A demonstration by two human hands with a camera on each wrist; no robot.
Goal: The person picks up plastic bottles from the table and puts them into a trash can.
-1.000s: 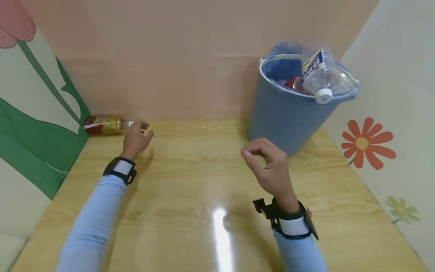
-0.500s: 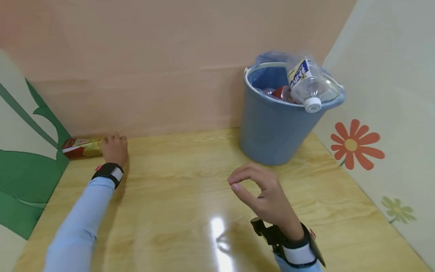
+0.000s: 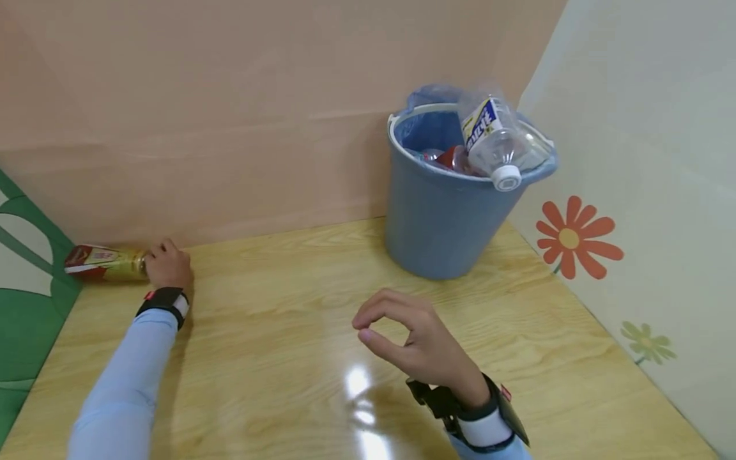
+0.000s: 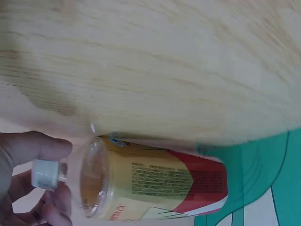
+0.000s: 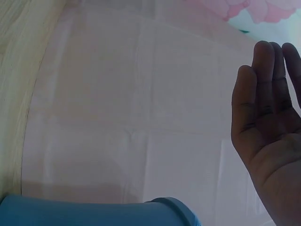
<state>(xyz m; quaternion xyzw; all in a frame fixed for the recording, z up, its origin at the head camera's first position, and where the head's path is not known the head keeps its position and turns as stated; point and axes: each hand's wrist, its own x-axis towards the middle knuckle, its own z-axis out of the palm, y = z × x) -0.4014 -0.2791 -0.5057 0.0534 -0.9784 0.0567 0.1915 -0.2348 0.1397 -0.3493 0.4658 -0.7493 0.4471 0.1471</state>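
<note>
A plastic bottle (image 3: 109,264) with a red and gold label lies on its side along the back of the table, its base toward the left wall. My left hand (image 3: 168,265) is at the capped end. In the left wrist view, the thumb (image 4: 47,146) and curled fingers surround the white cap (image 4: 45,174), and the bottle's body stretches away to the right. Above the table at front right, my right hand (image 3: 422,342) holds nothing. Its thumb and index finger bend toward each other in a loose ring, while the right wrist view shows relaxed fingers (image 5: 264,89).
Back right stands a blue bucket (image 3: 443,223) lined with a bag. An empty clear bottle (image 3: 489,144) with a white cap leans out over its rim, with more bottles inside. Walls border the wooden table (image 3: 259,358) at left, back and right.
My left hand has come over the bottle's neck and its fingers have closed around the cap end. The right hand keeps its loose ring shape. The head view has shifted.
</note>
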